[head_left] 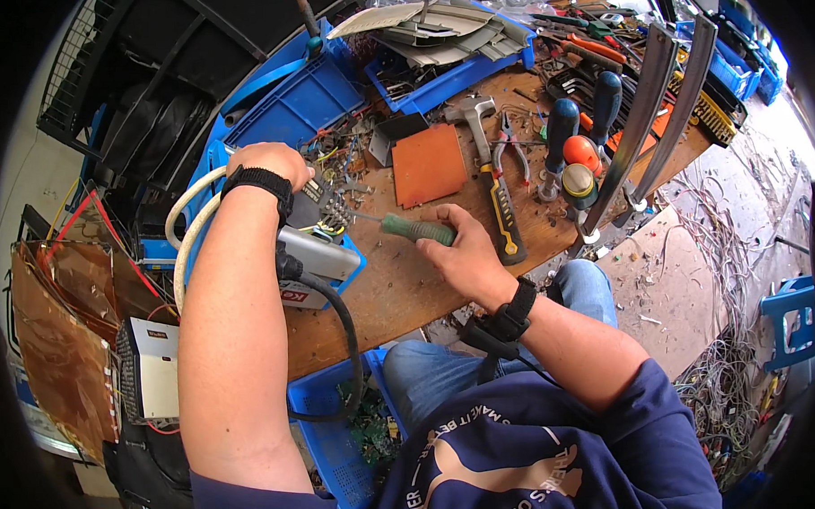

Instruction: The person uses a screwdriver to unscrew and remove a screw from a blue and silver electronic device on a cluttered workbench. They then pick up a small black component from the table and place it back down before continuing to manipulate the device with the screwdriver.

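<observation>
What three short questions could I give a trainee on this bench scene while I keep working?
1. Which hand holds the green-handled screwdriver?
2. True or false: the pliers lie to the left of the hammer.
3. Pick one. The flat square sheet beside the hammer is: a) blue, b) orange, c) white.

Key:
1. The right hand.
2. False; they lie to its right.
3. b) orange.
</observation>
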The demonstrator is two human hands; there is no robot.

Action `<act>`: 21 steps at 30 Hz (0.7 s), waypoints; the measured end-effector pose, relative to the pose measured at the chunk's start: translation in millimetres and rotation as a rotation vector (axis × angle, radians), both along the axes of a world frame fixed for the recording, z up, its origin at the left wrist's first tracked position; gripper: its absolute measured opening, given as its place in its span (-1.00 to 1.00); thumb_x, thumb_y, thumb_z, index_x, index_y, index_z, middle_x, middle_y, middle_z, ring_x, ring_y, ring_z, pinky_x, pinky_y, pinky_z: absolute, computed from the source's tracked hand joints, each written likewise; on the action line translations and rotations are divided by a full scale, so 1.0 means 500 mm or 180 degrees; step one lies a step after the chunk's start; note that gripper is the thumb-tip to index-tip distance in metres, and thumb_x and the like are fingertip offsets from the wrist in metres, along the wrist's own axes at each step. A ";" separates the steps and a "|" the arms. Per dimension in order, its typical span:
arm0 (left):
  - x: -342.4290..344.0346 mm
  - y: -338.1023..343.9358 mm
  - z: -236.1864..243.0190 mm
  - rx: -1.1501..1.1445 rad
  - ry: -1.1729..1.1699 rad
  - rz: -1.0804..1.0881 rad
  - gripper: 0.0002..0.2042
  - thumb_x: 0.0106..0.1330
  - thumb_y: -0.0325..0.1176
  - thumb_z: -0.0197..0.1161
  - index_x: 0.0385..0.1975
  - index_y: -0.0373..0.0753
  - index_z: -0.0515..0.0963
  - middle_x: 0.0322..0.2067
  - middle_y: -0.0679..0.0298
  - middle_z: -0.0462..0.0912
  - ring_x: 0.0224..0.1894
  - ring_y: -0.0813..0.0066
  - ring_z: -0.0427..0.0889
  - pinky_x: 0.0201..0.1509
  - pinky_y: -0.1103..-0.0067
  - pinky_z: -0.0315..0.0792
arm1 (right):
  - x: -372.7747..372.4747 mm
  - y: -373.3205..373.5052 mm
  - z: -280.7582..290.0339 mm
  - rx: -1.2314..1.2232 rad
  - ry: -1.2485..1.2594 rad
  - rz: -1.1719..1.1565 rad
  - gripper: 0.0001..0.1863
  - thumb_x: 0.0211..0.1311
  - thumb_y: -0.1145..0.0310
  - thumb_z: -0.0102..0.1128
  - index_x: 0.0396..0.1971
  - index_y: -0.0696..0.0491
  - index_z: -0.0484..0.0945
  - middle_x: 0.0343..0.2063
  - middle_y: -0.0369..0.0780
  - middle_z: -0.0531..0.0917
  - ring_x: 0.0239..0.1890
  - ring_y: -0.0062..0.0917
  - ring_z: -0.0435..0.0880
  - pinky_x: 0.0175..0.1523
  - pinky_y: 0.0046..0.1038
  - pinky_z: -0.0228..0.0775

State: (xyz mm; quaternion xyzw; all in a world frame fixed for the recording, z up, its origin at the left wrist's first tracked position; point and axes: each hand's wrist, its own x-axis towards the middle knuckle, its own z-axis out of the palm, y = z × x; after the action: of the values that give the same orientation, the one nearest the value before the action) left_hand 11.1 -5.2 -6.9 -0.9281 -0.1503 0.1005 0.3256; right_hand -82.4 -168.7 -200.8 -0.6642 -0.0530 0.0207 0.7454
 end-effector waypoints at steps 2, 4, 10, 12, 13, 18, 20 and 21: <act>-0.006 0.002 0.005 0.0016 0.0006 -0.0012 -0.45 0.26 0.17 0.10 -0.05 -0.21 0.61 0.02 0.11 0.59 0.09 0.15 0.55 0.13 0.34 0.43 | -0.004 -0.001 0.010 0.0021 -0.0007 0.0036 -0.60 0.05 0.40 0.21 -0.07 0.19 0.47 -0.22 -0.07 0.62 -0.11 -0.32 0.60 0.01 -0.40 0.39; 0.000 0.004 0.001 0.0016 0.0018 0.0002 -0.45 0.26 0.18 0.10 -0.05 -0.21 0.61 0.02 0.11 0.60 0.09 0.15 0.55 0.12 0.34 0.43 | -0.005 -0.003 0.014 0.0007 -0.0005 0.0035 -0.60 0.05 0.40 0.21 -0.07 0.19 0.47 -0.22 -0.07 0.62 -0.12 -0.33 0.60 0.01 -0.40 0.39; 0.001 -0.001 0.001 0.0021 0.0019 0.0024 -0.45 0.26 0.18 0.10 -0.05 -0.20 0.61 0.01 0.12 0.60 0.08 0.16 0.56 0.11 0.34 0.43 | -0.003 -0.003 0.009 0.0026 0.0014 0.0058 -0.60 0.06 0.40 0.21 -0.07 0.19 0.47 -0.21 -0.07 0.62 -0.12 -0.34 0.60 0.00 -0.41 0.39; 0.000 -0.001 0.001 0.0015 0.0011 0.0023 -0.45 0.26 0.18 0.10 -0.05 -0.20 0.61 0.01 0.12 0.61 0.08 0.16 0.56 0.11 0.34 0.43 | -0.001 0.001 0.003 0.0129 0.0062 0.0073 -0.60 0.06 0.40 0.21 -0.07 0.20 0.46 -0.21 -0.07 0.62 -0.13 -0.35 0.60 -0.01 -0.41 0.39; 0.000 0.000 0.001 0.0011 0.0009 0.0012 -0.45 0.26 0.18 0.10 -0.05 -0.20 0.61 0.01 0.12 0.61 0.08 0.16 0.56 0.11 0.33 0.43 | -0.001 0.001 0.002 0.0173 0.0102 0.0061 -0.60 0.06 0.40 0.21 -0.06 0.20 0.46 -0.21 -0.08 0.62 -0.13 -0.36 0.60 -0.01 -0.41 0.40; 0.002 0.002 0.000 0.0025 0.0016 0.0028 -0.45 0.26 0.18 0.10 -0.05 -0.20 0.61 0.01 0.13 0.61 0.08 0.16 0.57 0.11 0.33 0.44 | 0.003 0.002 -0.005 0.0261 0.0160 0.0087 -0.59 0.06 0.39 0.22 -0.06 0.19 0.47 -0.22 -0.09 0.62 -0.13 -0.38 0.60 -0.01 -0.42 0.39; -0.001 0.000 0.001 0.0012 0.0011 0.0028 -0.45 0.26 0.18 0.10 -0.05 -0.20 0.61 0.01 0.13 0.61 0.08 0.16 0.57 0.11 0.33 0.44 | 0.003 0.001 -0.003 0.0281 0.0200 0.0096 -0.59 0.06 0.39 0.22 -0.06 0.19 0.47 -0.22 -0.09 0.62 -0.12 -0.37 0.59 0.01 -0.42 0.38; -0.001 0.000 0.002 0.0012 0.0023 0.0018 -0.45 0.26 0.19 0.10 -0.06 -0.20 0.61 0.01 0.13 0.61 0.08 0.16 0.57 0.11 0.34 0.44 | 0.003 0.002 -0.001 0.0295 0.0227 0.0103 -0.59 0.05 0.39 0.22 -0.06 0.19 0.47 -0.22 -0.09 0.62 -0.11 -0.37 0.59 0.02 -0.42 0.38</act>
State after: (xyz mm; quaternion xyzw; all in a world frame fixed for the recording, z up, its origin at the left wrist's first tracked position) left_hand 10.7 -5.3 -5.9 -0.9266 -0.1519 0.1044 0.3276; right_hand -81.0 -167.7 -201.4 -0.6269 -0.0381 0.0539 0.7763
